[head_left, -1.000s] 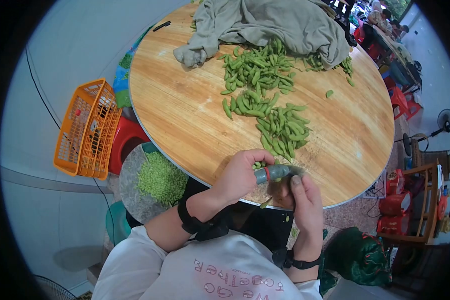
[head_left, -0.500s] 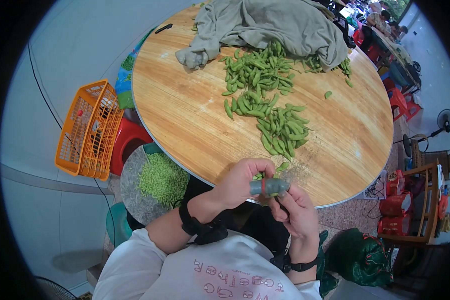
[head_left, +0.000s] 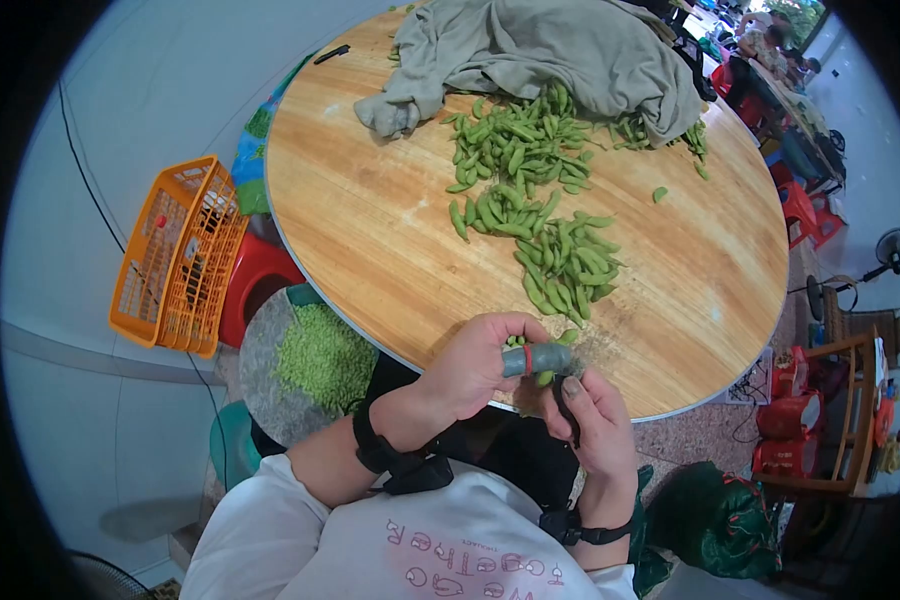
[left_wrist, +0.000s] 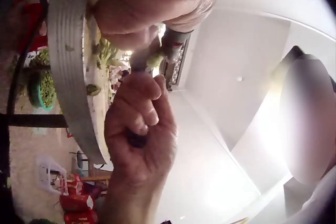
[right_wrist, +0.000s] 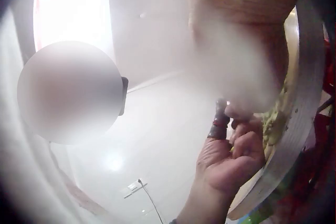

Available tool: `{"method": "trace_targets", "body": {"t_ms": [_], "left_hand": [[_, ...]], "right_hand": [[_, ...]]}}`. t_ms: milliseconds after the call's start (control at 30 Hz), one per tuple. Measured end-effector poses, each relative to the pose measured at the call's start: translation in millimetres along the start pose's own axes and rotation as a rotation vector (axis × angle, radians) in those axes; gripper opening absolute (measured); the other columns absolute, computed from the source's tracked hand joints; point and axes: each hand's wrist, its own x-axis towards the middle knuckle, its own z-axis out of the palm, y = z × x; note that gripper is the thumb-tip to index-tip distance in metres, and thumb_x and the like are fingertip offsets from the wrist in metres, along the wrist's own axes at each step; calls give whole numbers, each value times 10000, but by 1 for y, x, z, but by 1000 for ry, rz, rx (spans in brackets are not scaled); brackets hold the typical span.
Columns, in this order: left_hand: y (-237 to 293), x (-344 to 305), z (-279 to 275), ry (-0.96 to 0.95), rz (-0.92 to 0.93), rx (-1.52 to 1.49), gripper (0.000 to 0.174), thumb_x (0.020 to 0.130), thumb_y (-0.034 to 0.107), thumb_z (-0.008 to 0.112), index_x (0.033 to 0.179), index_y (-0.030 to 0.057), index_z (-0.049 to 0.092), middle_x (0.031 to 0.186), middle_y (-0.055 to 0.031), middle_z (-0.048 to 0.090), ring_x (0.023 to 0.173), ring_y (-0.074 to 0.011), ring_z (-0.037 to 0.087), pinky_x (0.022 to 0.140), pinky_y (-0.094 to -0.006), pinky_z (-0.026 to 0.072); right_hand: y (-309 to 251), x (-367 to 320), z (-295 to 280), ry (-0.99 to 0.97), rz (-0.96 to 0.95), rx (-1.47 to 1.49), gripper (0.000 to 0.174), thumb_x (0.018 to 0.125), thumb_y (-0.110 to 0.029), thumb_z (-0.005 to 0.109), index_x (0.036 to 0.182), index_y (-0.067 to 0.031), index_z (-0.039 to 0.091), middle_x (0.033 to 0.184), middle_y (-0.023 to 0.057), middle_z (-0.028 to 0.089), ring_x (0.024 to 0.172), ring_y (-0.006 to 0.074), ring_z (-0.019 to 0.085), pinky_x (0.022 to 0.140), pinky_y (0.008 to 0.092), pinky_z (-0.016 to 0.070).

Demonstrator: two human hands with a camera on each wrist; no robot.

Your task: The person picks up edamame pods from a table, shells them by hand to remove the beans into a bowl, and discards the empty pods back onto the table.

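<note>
My left hand (head_left: 467,365), its thumb in a grey cover (head_left: 545,359) with a red band, pinches a green soybean pod (head_left: 544,379) over the table's near edge. More green shows between its curled fingers. My right hand (head_left: 598,418) grips what looks like a small black-handled knife (head_left: 567,412), close against the covered thumb and the pod. In the left wrist view its dark blade (left_wrist: 140,60) reaches up to the pod (left_wrist: 155,60). The nearest heap of pods (head_left: 568,265) lies just beyond the hands on the round wooden table (head_left: 370,240).
A grey cloth (head_left: 540,50) covers part of the pods at the back. Shelled green beans (head_left: 325,355) fill a container below left. An orange crate (head_left: 178,260) stands by a red stool (head_left: 255,275). A dark green sack (head_left: 715,515) sits on the floor at right.
The right hand moved down and left from beside the left thumb, then eased slightly back, the black handle now showing. The left hand stays nearly in place. The pod heaps look unchanged.
</note>
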Motion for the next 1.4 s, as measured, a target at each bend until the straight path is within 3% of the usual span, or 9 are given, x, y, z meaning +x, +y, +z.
{"method": "trace_targets", "body": {"t_ms": [333, 533, 600, 667, 767, 933, 1067, 1233, 1400], "left_hand": [[-5, 7, 4, 41, 81, 434, 139, 769, 27, 646, 842, 44, 529, 793, -1, 535, 657, -56, 521, 559, -180, 413], [-10, 14, -11, -323, -93, -215, 161, 747, -2, 636, 848, 37, 517, 791, -5, 495, 620, -48, 474, 572, -189, 417], [-11, 17, 3, -211, 40, 13, 167, 755, 0, 635, 868, 32, 517, 793, -4, 498, 632, -45, 479, 566, -182, 414], [-13, 19, 10, -95, 182, 236, 174, 763, 2, 635, 888, 27, 516, 795, -2, 501, 644, -41, 484, 559, -175, 411], [-15, 22, 10, 29, 263, 475, 168, 784, -9, 613, 917, 32, 518, 815, 7, 516, 692, -37, 506, 560, -161, 402], [-13, 22, 5, 14, 95, 47, 174, 826, -4, 568, 993, 38, 550, 873, 12, 563, 680, -31, 507, 531, -144, 358], [-11, 19, 4, -11, 88, -43, 177, 838, 12, 556, 1013, 36, 560, 897, 6, 577, 641, -18, 482, 502, -146, 325], [-16, 17, 7, 100, 125, -123, 321, 773, -115, 425, 1028, 29, 559, 916, -8, 563, 720, -35, 482, 544, -132, 344], [-23, 19, 5, 154, 154, -132, 229, 827, -27, 481, 1036, 23, 562, 922, -11, 582, 695, -27, 479, 523, -136, 340]], "right_hand": [[0, 3, -4, 1, 61, -24, 194, 951, -144, 400, 921, 2, 523, 610, -20, 445, 481, 37, 329, 434, 176, 247], [-4, 1, -9, -72, 119, 291, 169, 936, -139, 444, 933, 3, 535, 608, -20, 466, 477, 31, 343, 427, 174, 245], [-6, 3, -7, -51, 106, 317, 146, 925, -128, 468, 921, 0, 537, 612, -16, 476, 488, 30, 365, 434, 173, 263], [-8, 7, 4, 256, -96, -148, 95, 898, -91, 507, 889, -3, 540, 622, -9, 493, 515, 34, 408, 459, 177, 311], [3, 13, -2, 313, -187, -388, 62, 879, -64, 528, 861, -5, 537, 620, -11, 504, 545, 36, 442, 488, 183, 347], [-5, 24, -10, 235, -25, 54, 97, 901, -116, 499, 886, -36, 551, 576, -33, 462, 450, 17, 329, 406, 175, 233], [-8, 24, -2, 313, -38, -6, 99, 889, -114, 530, 863, -21, 551, 596, -28, 491, 461, 40, 378, 422, 178, 282], [-7, 14, 6, 341, -270, -854, 184, 818, -50, 611, 978, 21, 555, 752, 22, 597, 693, 58, 524, 622, 205, 425], [-8, 16, 19, 395, -279, -779, 186, 804, -35, 619, 970, 25, 560, 833, 35, 621, 754, 81, 545, 686, 232, 446]]}}
